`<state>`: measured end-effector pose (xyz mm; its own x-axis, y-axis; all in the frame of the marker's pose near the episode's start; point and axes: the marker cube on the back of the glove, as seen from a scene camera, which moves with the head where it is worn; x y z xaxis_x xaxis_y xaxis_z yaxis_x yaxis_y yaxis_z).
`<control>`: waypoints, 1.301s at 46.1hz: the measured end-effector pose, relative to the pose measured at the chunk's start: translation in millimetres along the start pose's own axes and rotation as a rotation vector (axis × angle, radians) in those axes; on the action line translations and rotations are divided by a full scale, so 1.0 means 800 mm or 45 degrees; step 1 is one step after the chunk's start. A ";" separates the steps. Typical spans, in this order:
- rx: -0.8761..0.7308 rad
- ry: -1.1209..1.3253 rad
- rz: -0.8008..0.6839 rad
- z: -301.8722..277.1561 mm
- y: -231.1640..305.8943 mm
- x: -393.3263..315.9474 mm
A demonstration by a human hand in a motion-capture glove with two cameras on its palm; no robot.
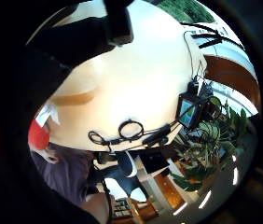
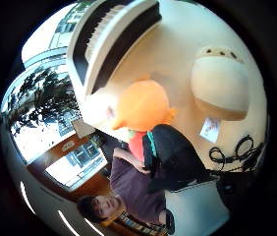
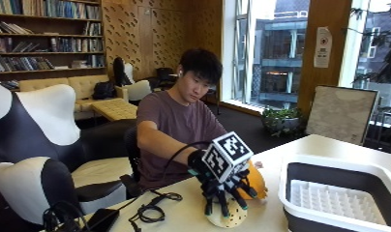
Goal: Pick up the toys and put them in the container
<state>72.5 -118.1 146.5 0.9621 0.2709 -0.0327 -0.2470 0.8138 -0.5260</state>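
The gloved right hand [image 3: 222, 191] hangs with fingers spread, holding nothing, over the cream plush toy [image 3: 226, 217], probably soft and light, best grasped around its rounded body.

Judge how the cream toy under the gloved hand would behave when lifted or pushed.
The cream toy looks rounded and plump, so it probably squashes and weighs little. Its flat side seems to rest on the table, so rolling looks unlikely. The right hand spreads over it.

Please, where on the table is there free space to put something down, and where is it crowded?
Bare tabletop lies between the black coiled cable and the cream round toy. The grey-and-white container is empty inside. It is crowded where the gloved right hand hangs over the cream toy beside the orange plush toy.
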 end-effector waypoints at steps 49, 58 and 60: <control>0.838 -0.060 -0.353 -0.274 0.074 -0.251; 0.741 0.036 -0.220 -0.268 -0.033 -0.333; 0.703 0.057 -0.193 -0.255 -0.059 -0.343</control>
<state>-156.4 -336.1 6.7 0.9924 0.1180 -0.0342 -0.1183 0.9930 -0.0065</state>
